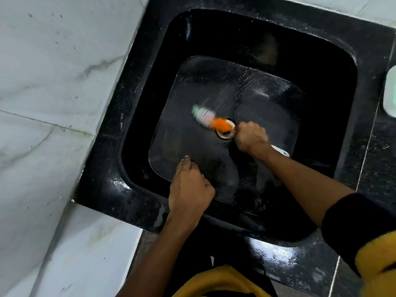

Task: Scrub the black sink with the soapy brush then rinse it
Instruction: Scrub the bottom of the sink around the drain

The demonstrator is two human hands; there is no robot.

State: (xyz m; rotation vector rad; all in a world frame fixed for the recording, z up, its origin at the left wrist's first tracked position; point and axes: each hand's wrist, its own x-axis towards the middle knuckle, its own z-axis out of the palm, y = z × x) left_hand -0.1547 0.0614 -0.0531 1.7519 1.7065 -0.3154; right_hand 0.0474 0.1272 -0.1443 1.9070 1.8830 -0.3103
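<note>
Left hand (190, 187) loosely curled, empty, near sink (132, 189) front rim; right hand (250, 137) fingers around brush (214, 120) mid-basin.

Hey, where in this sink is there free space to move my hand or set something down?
Bare: sink floor behind the drain, and the marble beside the rim. Crowded: the middle, where the right hand works the brush, and the near side under the left hand.
</note>
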